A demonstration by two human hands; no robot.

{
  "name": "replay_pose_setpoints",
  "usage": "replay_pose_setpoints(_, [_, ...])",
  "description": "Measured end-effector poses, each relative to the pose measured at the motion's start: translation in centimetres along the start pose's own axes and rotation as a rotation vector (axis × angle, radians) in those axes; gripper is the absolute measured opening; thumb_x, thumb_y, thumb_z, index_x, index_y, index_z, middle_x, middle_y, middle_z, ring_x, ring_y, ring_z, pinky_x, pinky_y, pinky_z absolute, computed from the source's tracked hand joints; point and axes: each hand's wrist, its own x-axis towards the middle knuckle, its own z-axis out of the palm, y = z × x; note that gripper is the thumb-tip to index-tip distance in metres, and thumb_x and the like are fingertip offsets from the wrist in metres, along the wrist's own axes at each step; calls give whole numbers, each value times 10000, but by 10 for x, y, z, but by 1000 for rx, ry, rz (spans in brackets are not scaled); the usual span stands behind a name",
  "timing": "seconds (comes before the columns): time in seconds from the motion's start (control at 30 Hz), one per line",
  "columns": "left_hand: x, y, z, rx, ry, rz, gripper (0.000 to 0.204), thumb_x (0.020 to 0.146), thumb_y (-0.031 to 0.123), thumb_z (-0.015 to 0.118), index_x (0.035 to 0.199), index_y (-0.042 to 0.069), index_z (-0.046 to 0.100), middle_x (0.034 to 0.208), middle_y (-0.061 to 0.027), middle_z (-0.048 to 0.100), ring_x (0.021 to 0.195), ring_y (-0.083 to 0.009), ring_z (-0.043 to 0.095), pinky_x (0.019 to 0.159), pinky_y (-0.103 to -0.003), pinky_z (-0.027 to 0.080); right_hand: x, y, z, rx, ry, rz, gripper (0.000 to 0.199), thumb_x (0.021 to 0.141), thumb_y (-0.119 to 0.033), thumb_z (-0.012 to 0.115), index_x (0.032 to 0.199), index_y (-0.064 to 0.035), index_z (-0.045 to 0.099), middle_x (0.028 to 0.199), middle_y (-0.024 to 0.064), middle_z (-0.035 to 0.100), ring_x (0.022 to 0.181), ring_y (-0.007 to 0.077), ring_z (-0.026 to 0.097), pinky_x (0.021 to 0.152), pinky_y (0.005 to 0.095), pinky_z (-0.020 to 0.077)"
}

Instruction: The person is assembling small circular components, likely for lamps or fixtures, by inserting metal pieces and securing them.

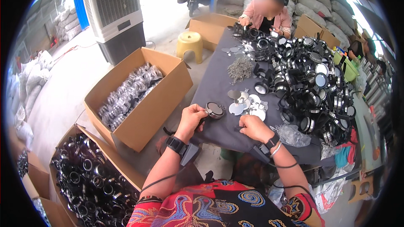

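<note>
My left hand holds a round black ring part by its edge, just above the near edge of a dark cloth-covered table. My right hand rests on the cloth with its fingers curled, beside a small heap of shiny round discs; whether it grips anything I cannot tell. Both wrists wear black bands with cables. A large pile of black and silver ring parts covers the right half of the table.
An open carton of bagged parts stands at my left, another carton of black rings at lower left. A heap of small metal clips lies mid-table. Another person sits at the far end. A yellow stool, a cooling fan unit and stacked sacks stand behind.
</note>
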Motion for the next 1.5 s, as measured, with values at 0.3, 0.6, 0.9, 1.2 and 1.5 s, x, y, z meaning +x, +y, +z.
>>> replay_pose_setpoints(0.3, [17, 1, -6, -56, -84, -26, 92, 799, -11, 624, 749, 3, 549, 626, -65, 561, 403, -131, 493, 313, -264, 352, 34, -44, -2, 578, 161, -109, 152, 761, 8, 647, 908, -17, 618, 730, 55, 583, 672, 162, 562, 626, 299, 456])
replay_pose_setpoints(0.6, [15, 3, -2, -44, -131, -27, 86, 820, 9, 615, 750, 8, 564, 653, -67, 573, 426, -118, 497, 333, -240, 349, 71, -40, 28, 528, 333, -380, 140, 752, -12, 681, 879, -18, 622, 905, 80, 649, 914, 218, 615, 794, 311, 490])
replay_pose_setpoints(0.9, [11, -21, -4, 355, 83, 447, 99, 843, 67, 581, 792, -18, 585, 584, -17, 546, 492, -119, 516, 468, -270, 402, 81, -45, 30, 486, 292, -326, 162, 760, -75, 716, 881, -28, 620, 744, 89, 648, 617, 192, 655, 570, 287, 506])
replay_pose_setpoints(1.2, [2, -21, 2, 699, 175, 728, 201, 745, 85, 655, 910, 0, 577, 635, -166, 582, 541, -295, 586, 520, -339, 457, 96, -40, 19, 449, 257, -423, 148, 779, -91, 701, 840, -12, 591, 713, 90, 617, 578, 195, 628, 531, 304, 479])
replay_pose_setpoints(1.5, [8, -26, 2, 775, 246, 744, 183, 741, 130, 666, 863, 34, 569, 639, -156, 595, 579, -356, 599, 521, -414, 467, 112, -42, 8, 779, -164, -126, 67, 817, -53, 656, 835, -21, 599, 688, -11, 579, 611, 42, 562, 524, 211, 456])
